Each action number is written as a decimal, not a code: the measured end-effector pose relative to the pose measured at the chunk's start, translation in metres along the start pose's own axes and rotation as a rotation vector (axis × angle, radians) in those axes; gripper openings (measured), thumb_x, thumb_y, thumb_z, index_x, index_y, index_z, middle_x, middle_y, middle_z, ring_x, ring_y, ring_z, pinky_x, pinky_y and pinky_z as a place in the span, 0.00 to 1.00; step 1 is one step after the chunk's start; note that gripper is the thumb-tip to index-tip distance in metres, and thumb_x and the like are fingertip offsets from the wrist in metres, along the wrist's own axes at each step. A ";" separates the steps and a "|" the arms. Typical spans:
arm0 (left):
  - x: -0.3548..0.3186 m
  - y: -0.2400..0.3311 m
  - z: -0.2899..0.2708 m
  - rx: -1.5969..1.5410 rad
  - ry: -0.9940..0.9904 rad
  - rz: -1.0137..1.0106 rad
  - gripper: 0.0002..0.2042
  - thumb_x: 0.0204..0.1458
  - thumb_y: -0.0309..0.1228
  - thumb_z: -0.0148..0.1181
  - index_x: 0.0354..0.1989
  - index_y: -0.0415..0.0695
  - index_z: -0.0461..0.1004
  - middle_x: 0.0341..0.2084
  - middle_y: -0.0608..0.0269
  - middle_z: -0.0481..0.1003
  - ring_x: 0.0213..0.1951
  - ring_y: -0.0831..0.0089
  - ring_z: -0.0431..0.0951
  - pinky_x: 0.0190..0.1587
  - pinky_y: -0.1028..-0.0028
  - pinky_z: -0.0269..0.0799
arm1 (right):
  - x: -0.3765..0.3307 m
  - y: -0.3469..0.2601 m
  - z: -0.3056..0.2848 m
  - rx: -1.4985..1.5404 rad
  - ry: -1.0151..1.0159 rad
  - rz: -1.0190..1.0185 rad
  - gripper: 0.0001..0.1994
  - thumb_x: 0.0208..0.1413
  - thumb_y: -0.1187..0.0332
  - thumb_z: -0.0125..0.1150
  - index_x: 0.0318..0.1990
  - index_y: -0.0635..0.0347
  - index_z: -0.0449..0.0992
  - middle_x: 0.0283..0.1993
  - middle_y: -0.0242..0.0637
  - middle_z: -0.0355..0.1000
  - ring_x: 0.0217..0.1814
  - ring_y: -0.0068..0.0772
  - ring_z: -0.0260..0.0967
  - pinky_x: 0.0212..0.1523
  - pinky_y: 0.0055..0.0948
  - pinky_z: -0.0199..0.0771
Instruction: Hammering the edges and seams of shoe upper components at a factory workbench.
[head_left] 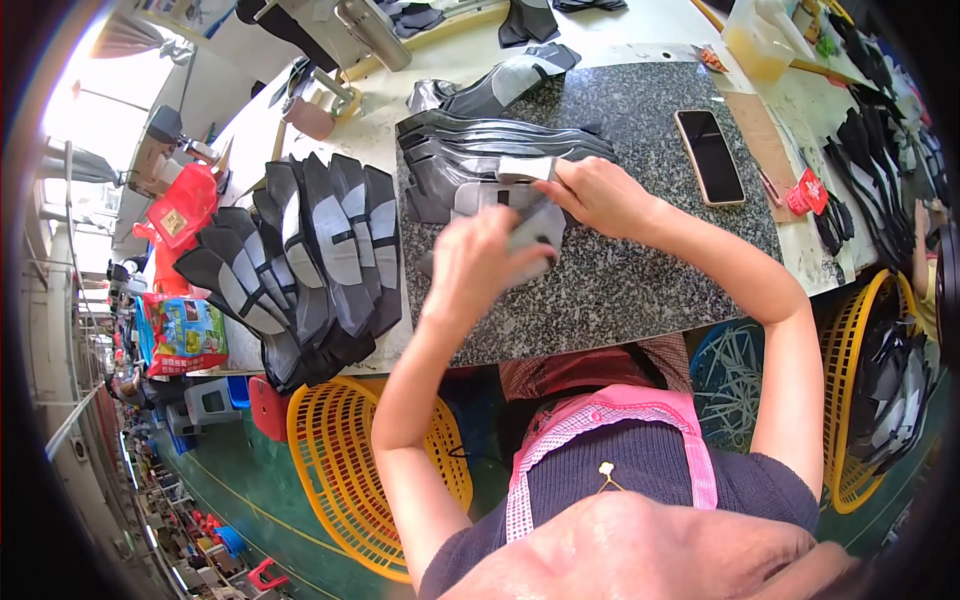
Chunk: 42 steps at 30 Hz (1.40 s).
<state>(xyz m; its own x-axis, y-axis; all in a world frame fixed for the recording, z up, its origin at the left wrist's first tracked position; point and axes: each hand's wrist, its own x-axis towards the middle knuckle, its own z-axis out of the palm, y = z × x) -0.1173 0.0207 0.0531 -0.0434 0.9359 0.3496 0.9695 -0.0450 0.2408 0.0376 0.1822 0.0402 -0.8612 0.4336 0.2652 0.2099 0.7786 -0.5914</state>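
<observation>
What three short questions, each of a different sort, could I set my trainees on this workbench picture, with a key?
1. Multiple choice: what lies near the right edge of the speckled slab?
A) a plate
B) a phone
C) a hammer

2. True or false: the person's apron is green.

3. Short answer: which of the hands is nearer the phone, the left hand or the right hand?

Key: 1. B; 2. False, it is pink; 3. The right hand.
</observation>
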 end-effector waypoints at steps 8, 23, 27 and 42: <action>-0.046 0.129 0.014 -0.579 -0.134 0.392 0.15 0.50 0.44 0.71 0.35 0.47 0.77 0.26 0.63 0.74 0.30 0.64 0.78 0.35 0.66 0.71 | 0.008 0.001 -0.010 -0.049 0.017 0.007 0.24 0.70 0.48 0.48 0.35 0.64 0.74 0.29 0.55 0.77 0.36 0.61 0.77 0.37 0.54 0.76; -0.035 0.081 0.063 -0.484 -0.180 -0.060 0.18 0.55 0.26 0.65 0.54 0.35 0.74 0.46 0.50 0.72 0.49 0.53 0.72 0.52 0.62 0.70 | -0.194 -0.010 -0.061 0.266 -0.174 0.505 0.13 0.68 0.62 0.55 0.49 0.63 0.77 0.20 0.46 0.67 0.18 0.39 0.65 0.23 0.37 0.64; -0.016 0.090 0.076 -0.700 -0.351 -0.180 0.22 0.49 0.23 0.69 0.54 0.34 0.75 0.36 0.49 0.77 0.38 0.52 0.79 0.44 0.62 0.75 | -0.209 -0.025 -0.048 0.323 -0.140 0.587 0.13 0.67 0.61 0.57 0.39 0.65 0.73 0.21 0.51 0.69 0.24 0.54 0.72 0.25 0.43 0.66; 0.002 0.073 0.084 -0.513 -0.218 0.282 0.05 0.45 0.23 0.68 0.32 0.41 0.82 0.29 0.64 0.76 0.37 0.65 0.74 0.40 0.65 0.71 | -0.201 -0.020 -0.058 0.288 -0.129 0.603 0.13 0.66 0.63 0.56 0.36 0.66 0.69 0.20 0.52 0.65 0.25 0.60 0.67 0.27 0.42 0.64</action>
<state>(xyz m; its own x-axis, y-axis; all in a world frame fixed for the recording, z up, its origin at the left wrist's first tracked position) -0.0266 0.0484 -0.0044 0.2999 0.9108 0.2838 0.6946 -0.4124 0.5894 0.2337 0.1058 0.0424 -0.6846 0.6822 -0.2570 0.5542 0.2579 -0.7914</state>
